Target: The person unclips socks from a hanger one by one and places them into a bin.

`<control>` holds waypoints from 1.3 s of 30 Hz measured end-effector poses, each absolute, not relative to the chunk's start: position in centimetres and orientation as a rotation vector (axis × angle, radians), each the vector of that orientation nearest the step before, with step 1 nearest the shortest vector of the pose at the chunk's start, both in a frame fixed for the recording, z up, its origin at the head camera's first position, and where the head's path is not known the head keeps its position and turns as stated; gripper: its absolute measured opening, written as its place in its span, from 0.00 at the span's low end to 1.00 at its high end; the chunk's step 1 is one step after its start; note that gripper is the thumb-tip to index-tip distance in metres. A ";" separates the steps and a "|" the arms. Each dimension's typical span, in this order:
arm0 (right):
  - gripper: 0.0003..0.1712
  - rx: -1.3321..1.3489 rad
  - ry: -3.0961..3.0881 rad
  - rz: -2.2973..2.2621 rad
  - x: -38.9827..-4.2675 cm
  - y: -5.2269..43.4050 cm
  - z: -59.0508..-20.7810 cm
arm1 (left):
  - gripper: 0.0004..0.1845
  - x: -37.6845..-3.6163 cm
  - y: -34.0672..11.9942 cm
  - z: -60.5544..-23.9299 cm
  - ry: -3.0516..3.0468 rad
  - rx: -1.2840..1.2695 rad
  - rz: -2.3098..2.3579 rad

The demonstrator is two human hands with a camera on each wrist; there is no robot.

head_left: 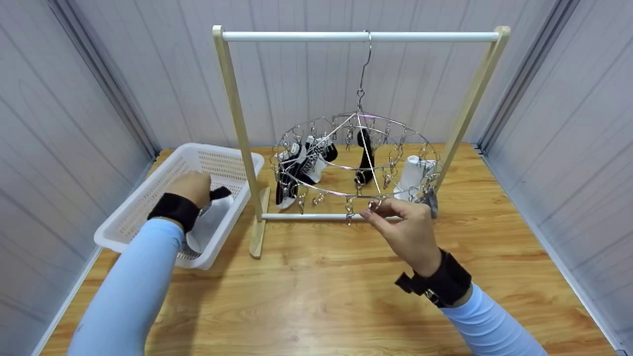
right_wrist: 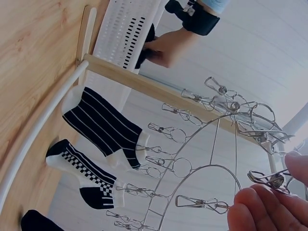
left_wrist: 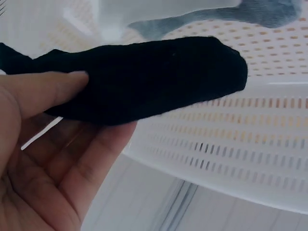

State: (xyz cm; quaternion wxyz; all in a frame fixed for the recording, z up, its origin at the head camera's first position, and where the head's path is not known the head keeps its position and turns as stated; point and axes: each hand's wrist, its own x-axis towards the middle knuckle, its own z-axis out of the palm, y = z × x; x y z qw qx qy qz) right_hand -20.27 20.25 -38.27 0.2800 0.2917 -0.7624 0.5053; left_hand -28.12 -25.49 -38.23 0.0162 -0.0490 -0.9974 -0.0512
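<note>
From the head view, the left hand (head_left: 190, 188) reaches into the white perforated plastic laundry basket (head_left: 148, 198) at the left of the light wooden surface (head_left: 321, 291), its fingers closed on a small black knitted sock (head_left: 220, 193) that lies over white fabric in the basket. The right hand (head_left: 408, 230) is raised to the near rim of the round wire sock hanger with metal clips (head_left: 353, 163), thumb and fingertips pinching one small metal clip (head_left: 374, 203). The hanger hangs by its hook from the white rail of a pale wooden clothes rack (head_left: 237, 123); several black-and-white socks and one white sock are already clipped on.

In the left wrist view, the black sock (left_wrist: 144, 79) lies across the fingers (left_wrist: 103, 159) with the thumb pressed on top — soft, limp, very light, matt knit. I judge it will droop and fold wherever unsupported, so a pinch at the cuff edge would suit it best. The basket wall (left_wrist: 231, 149) behind is smooth, rigid, slotted plastic.

In the right wrist view, the fingertips (right_wrist: 262, 207) hold the sprung steel clip (right_wrist: 269, 179) — thin, shiny, stiff, likely slippery — among rows of identical clips on the wire ring. A striped sock (right_wrist: 103, 125) and a checkered sock (right_wrist: 82, 173) dangle close by.
</note>
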 end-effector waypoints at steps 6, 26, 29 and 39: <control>0.06 0.814 -2.027 1.322 -20.5 20.5 -38.4 | 0.13 -27.3 -23.8 -39.4 -3.246 -0.167 -0.024; 0.05 0.832 -2.037 1.343 -20.6 20.5 -38.3 | 0.11 -26.8 -24.0 -38.8 -3.516 -0.121 -0.143; 0.05 0.837 -2.029 1.337 -20.7 20.5 -38.3 | 0.12 -27.7 -24.5 -38.1 -3.410 -0.142 -0.282; 0.06 0.859 -2.017 1.307 -20.9 20.5 -38.3 | 0.16 -27.4 -22.4 -34.1 -3.055 -0.240 -0.367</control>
